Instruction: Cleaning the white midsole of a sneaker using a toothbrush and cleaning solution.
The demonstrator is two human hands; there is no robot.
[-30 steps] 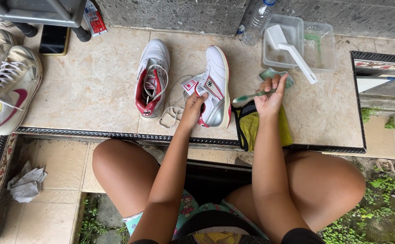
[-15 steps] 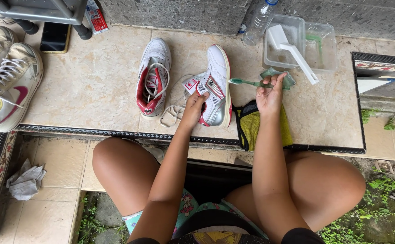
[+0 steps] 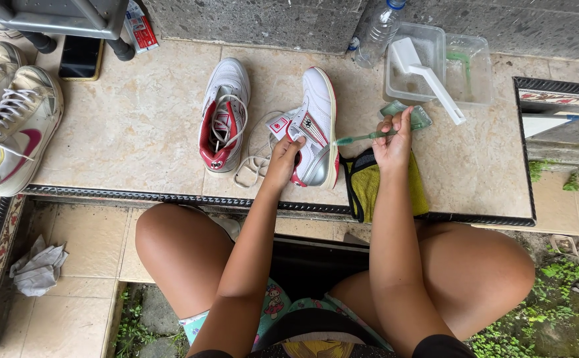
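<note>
Two white and red sneakers lie on the tiled ledge. My left hand [image 3: 283, 156] grips the tongue and side of the right sneaker [image 3: 316, 126], which has silver at the heel. My right hand [image 3: 393, 140] holds a green toothbrush [image 3: 362, 138], its bristle end pointing left toward that sneaker. The left sneaker [image 3: 223, 113] lies apart, its white laces loose. A yellow-green cloth with black trim [image 3: 369, 192] hangs over the ledge edge under my right wrist.
Two clear plastic tubs [image 3: 438, 63] hold a white brush and stand at the back, beside a plastic bottle [image 3: 377, 33]. A small green packet [image 3: 417, 119] lies behind my right hand. Cream high-top sneakers [image 3: 11, 126], a phone [image 3: 81, 56] and a grey rag [image 3: 38, 268] are at the left.
My right hand has lifted the toothbrush from the ledge and swung its head left toward the sneaker. My left hand has stayed on the sneaker.
</note>
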